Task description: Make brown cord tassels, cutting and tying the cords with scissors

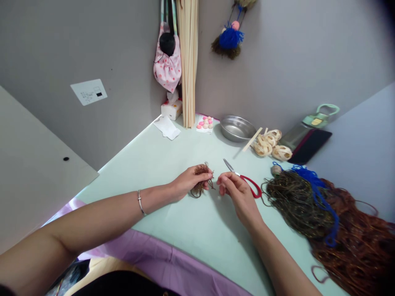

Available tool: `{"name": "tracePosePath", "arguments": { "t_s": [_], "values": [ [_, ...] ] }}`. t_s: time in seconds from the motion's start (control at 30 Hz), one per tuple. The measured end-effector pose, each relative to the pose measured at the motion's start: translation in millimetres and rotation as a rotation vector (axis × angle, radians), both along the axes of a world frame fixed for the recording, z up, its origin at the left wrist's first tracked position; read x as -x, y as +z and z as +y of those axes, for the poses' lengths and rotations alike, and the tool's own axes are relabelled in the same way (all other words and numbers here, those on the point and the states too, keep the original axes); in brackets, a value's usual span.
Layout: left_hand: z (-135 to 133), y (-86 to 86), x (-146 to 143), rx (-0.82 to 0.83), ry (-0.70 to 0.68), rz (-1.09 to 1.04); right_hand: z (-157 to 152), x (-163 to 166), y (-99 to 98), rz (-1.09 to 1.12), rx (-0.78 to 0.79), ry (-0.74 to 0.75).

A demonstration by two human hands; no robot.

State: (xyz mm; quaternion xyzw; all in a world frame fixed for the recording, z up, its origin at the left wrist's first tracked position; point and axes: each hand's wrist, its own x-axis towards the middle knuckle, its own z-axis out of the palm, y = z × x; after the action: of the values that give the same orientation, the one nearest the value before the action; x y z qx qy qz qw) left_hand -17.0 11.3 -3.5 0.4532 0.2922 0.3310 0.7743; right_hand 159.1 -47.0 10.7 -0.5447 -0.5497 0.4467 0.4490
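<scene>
My left hand [193, 181] is closed around a small looped bundle of brown yarn [197, 190], with loose ends sticking out above and to the right of the fingers. Just right of it, my right hand [236, 191] hovers with thumb and fingertips brought together. Whether a fine strand is between those fingertips is too small to tell. Partly behind my right hand lies a pair of scissors [254, 187] with red handles, its blades pointing away from me.
Olive-brown yarn [296, 201], blue yarn [324, 209] and reddish-brown yarn [354, 230] heap up at the right. Farther back are a metal bowl [237, 137], coiled wooden strips [263, 146], pink beads [205, 122], a bottle [298, 131], a tissue box [171, 110] and tall wooden strips [188, 61].
</scene>
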Motion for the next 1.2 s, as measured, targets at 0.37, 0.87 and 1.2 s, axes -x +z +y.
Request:
{"name": "tracePosePath", "arguments": {
  "t_s": [0.37, 0.87, 1.2],
  "values": [
    [-3.2, 1.9, -1.2, -0.077, 0.031, 0.068, -0.1, 1.3, 0.6, -0.033, 0.003, 0.071],
    [-7.1, 4.4, -1.0, -0.115, -0.048, 0.111, 0.0, 2.3, 2.1, -0.084, -0.006, 0.076],
    [-5.4, 1.4, -1.1, -0.113, -0.045, 0.079, 0.5, 1.2, 2.8, -0.043, 0.006, 0.078]
  ]
}}
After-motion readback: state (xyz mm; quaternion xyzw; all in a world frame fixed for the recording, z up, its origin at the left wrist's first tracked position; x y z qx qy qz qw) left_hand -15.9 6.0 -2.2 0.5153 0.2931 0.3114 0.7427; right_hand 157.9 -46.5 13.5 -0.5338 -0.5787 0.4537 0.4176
